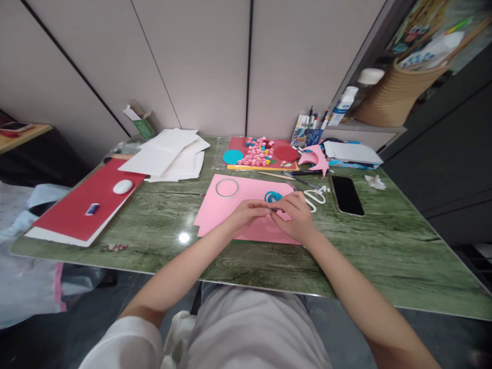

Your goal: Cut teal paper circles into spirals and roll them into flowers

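Note:
Over the pink paper sheets [215,210], my left hand [249,213] and my right hand [295,215] meet, fingertips pinched together. A small dark-blue bit shows between them, too small and covered to name. Just behind the fingers lies a coil of teal-blue paper [272,196], partly hidden by my right hand. White-handled scissors [313,200] rest to the right of my right hand, their blades mostly out of sight. On the pink paper's left part lies a thin metal ring [226,188].
Pink paper flowers [257,152], a blue paper disc [233,157] and a red paper disc [286,154] sit at the back. A phone [347,195] lies right. White sheets [165,151] and red board [92,200], bearing a white mouse-shaped object [123,186], lie left.

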The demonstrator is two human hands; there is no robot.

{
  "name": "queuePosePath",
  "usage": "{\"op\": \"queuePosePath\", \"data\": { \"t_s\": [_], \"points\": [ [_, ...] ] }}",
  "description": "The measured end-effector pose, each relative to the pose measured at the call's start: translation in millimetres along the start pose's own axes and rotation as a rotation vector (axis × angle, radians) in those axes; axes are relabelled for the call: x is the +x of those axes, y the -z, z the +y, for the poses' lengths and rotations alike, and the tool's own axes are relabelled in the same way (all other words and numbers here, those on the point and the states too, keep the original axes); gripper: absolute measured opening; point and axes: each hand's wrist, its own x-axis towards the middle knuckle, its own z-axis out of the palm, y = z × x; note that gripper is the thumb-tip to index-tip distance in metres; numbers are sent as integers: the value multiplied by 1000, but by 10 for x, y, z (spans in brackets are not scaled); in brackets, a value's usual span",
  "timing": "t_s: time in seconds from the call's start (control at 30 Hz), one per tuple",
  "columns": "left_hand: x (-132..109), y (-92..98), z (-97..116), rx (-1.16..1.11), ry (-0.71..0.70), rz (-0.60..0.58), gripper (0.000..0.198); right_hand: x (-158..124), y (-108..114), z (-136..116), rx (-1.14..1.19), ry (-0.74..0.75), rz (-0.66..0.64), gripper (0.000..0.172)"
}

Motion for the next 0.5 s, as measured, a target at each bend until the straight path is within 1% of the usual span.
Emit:
{"op": "queuePosePath", "data": {
  "t_s": [0.17, 0.33, 0.5],
  "points": [
    [5, -4, -5, 38, -42, -9, 20, 6, -5, -18, -8, 0, -10, 18],
    [14, 6, -19, 44, -38, 32, 19, 4, 0, -34, -27, 5, -27, 22],
    [11, 2, -23, 23, -31, 25, 19, 1, -4, -36, -43, 14, -46, 22]
  ]
}}
